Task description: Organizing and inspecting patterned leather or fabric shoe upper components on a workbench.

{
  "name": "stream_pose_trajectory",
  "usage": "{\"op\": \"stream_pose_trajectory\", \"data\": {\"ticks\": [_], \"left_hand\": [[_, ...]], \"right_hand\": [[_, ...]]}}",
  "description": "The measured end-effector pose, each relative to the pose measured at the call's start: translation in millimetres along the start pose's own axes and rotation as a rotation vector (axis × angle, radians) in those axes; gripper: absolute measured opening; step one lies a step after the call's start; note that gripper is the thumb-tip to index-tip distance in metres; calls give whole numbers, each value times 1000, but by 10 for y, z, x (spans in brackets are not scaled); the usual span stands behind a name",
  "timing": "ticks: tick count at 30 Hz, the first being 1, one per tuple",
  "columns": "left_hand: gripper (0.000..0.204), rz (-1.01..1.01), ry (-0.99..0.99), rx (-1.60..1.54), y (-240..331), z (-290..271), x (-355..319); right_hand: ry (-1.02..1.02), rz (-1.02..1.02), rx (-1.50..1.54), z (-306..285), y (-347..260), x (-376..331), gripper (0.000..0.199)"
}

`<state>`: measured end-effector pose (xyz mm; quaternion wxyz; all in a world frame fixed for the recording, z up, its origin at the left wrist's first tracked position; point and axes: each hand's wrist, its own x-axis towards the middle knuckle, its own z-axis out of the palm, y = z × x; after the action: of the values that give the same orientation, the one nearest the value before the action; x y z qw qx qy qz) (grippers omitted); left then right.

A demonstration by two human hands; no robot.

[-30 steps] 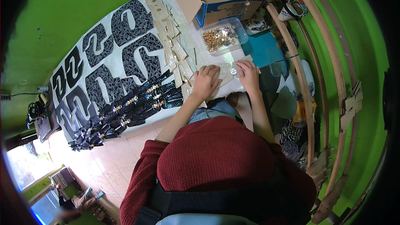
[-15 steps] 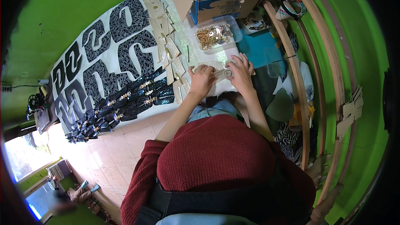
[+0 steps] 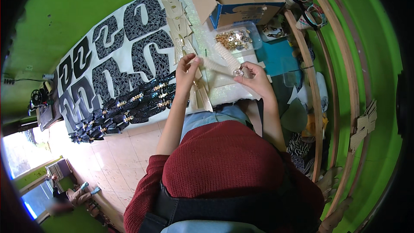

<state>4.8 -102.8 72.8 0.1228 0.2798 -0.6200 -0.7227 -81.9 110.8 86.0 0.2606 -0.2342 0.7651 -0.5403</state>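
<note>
My right hand [image 3: 259, 81] is closed on a cream ribbed strap, pinching it beside a shiny round ornament [image 3: 238, 73]. One length of the cream strap [image 3: 227, 57] runs up toward the bead container; another, smeared by motion, stretches toward my left hand [image 3: 186, 74]. That hand is raised over the left side of the work surface, thumb and fingers curved and apart, near the blurred strap end. Beside it lies a row of cream cut straps [image 3: 176, 16] with gold-coloured pieces.
A clear plastic container [image 3: 255, 39] holds gold and silver ornaments, with an open cardboard box [image 3: 248, 14] behind. Black patterned cut pieces [image 3: 144, 11] and shiny black straps [image 3: 129, 105] with gold ornaments cover the left. Wooden rails [image 3: 304, 60] run along the right.
My hands have drawn apart, the left moving away to the left and the right slightly right. The strap, earlier between both hands, now swings from my right hand. The view has shifted slightly.
</note>
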Motion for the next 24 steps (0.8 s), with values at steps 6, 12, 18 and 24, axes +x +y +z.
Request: {"op": "stream_pose_trajectory", "data": {"ticks": [6,12,18,24], "left_hand": [[47,-155,-446,-4,109,-250,-107],[33,-218,-341,-430,-3,-450,-34],[24,-64,-129,-299,31,-730,-3],[26,-21,-215,-260,52,-886,21]], "right_hand": [[137,-27,546,712,-121,277,32],[132,-150,292,1283,-236,392,37],[64,-92,481,1473,-384,450,24],[145,-106,389,1601,-320,506,19]]}}
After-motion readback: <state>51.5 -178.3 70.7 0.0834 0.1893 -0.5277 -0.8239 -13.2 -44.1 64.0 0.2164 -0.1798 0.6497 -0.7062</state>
